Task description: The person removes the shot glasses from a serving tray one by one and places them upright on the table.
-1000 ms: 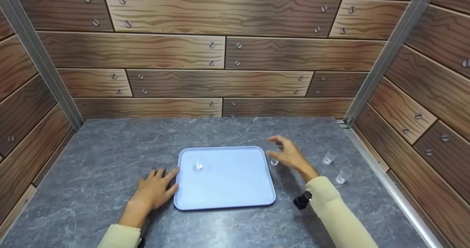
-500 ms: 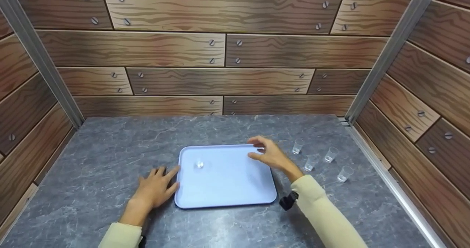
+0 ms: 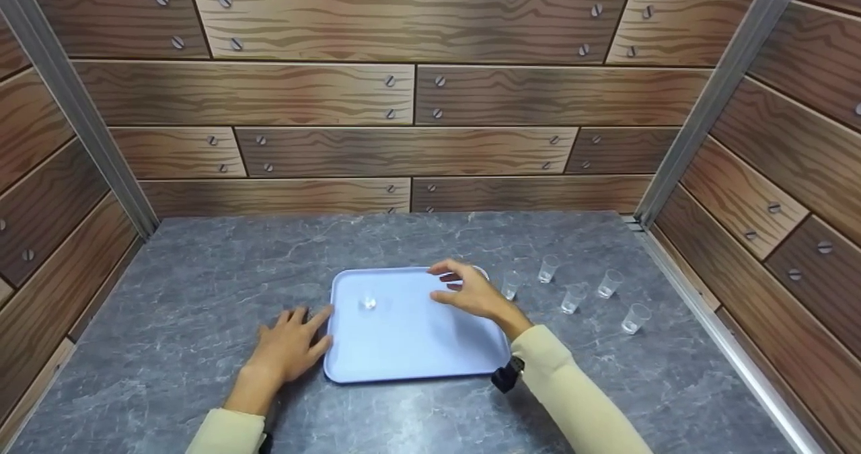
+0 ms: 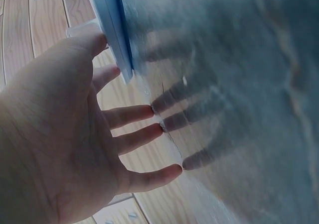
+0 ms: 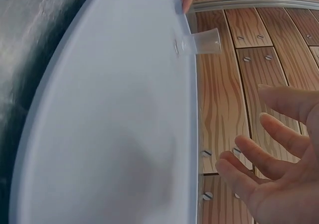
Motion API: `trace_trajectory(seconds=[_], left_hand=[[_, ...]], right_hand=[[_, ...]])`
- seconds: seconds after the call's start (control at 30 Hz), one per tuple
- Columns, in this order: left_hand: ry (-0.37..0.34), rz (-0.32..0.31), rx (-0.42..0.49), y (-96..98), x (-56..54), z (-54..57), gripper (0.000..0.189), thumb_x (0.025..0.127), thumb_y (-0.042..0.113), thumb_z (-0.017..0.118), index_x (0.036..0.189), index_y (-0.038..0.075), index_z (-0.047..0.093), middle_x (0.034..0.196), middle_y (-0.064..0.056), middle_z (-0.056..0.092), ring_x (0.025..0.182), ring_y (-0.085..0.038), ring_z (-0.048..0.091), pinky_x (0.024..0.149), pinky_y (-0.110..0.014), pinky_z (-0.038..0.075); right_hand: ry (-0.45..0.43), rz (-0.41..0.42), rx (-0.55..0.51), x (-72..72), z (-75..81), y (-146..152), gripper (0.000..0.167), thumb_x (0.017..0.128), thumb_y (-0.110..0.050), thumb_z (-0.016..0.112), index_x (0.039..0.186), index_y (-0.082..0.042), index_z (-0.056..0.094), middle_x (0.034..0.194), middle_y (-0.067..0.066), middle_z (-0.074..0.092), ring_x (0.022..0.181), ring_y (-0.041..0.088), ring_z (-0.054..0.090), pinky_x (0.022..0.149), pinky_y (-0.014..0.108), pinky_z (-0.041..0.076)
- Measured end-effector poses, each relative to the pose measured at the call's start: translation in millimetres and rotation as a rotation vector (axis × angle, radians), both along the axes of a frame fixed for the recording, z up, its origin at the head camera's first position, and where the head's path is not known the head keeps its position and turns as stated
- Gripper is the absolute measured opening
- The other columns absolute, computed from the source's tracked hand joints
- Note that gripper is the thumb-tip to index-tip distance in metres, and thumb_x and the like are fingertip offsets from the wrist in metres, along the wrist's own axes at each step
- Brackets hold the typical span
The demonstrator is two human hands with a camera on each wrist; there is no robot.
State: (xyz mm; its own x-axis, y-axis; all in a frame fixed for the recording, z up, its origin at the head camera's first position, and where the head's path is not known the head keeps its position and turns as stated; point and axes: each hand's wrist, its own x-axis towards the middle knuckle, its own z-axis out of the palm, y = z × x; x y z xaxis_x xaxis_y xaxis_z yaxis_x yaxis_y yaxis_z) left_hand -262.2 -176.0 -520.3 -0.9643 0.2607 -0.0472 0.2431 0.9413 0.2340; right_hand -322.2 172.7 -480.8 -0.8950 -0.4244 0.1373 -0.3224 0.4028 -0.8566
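Note:
My left hand (image 3: 288, 348) lies at the left side of a light blue tray (image 3: 403, 360). In the left wrist view its thumb and index finger touch the tray rim (image 4: 113, 32), while the other fingertips rest on the table. Above the tray's right half hovers my right hand (image 3: 465, 292), fingers loosely bent and apart, with nothing in it. A small clear plastic cup (image 3: 368, 300) stands upright near the tray's left end; the right wrist view shows the same cup (image 5: 207, 41) beyond the right hand's fingers (image 5: 266, 159).
Several clear cups stand upright on the grey marbled table (image 3: 222, 266) right of the tray, among them a cup (image 3: 511, 286) close to its edge and a cup (image 3: 635, 319) farthest right. Wood-patterned walls (image 3: 323, 94) enclose the table at the back and sides.
My right hand has moved left, from beside a cup on the table to over the tray. Cups it had covered now show. The left hand keeps its place at the rim.

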Motion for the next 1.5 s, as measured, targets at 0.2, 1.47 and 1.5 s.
trace_trajectory(seconds=[0.2,1.47,1.5], left_hand=[[0.045,-0.006,0.012,2.7,0.2,-2.1,0.055,0.105,0.043,0.054,0.156,0.024,0.046,0.147,-0.026,0.052,0.136,-0.051,0.049,0.097,-0.084,0.038],[0.030,0.006,-0.003,0.0,2.0,0.0,0.055,0.105,0.043,0.054,0.156,0.024,0.046,0.148,-0.027,0.052,0.136,-0.052,0.048,0.099,-0.084,0.036],[0.028,0.006,-0.004,0.1,1.9,0.2,0.055,0.105,0.043,0.054,0.156,0.024,0.046,0.148,-0.027,0.052,0.136,-0.052,0.048,0.099,-0.084,0.036]], right_hand=[[-0.013,0.014,0.007,-1.6,-1.3,-9.3,0.044,0.093,-0.007,0.074,0.132,0.007,0.060,0.138,0.034,0.058,0.129,0.054,0.055,0.113,0.060,0.045],[-0.054,0.080,0.026,-20.0,-20.2,-86.9,0.048,0.094,-0.010,0.074,0.136,0.005,0.059,0.133,0.027,0.064,0.121,0.043,0.065,0.105,0.049,0.054],[-0.058,0.080,0.025,-20.5,-20.3,-88.0,0.048,0.093,-0.010,0.074,0.137,0.005,0.059,0.134,0.027,0.064,0.121,0.043,0.065,0.105,0.049,0.053]])
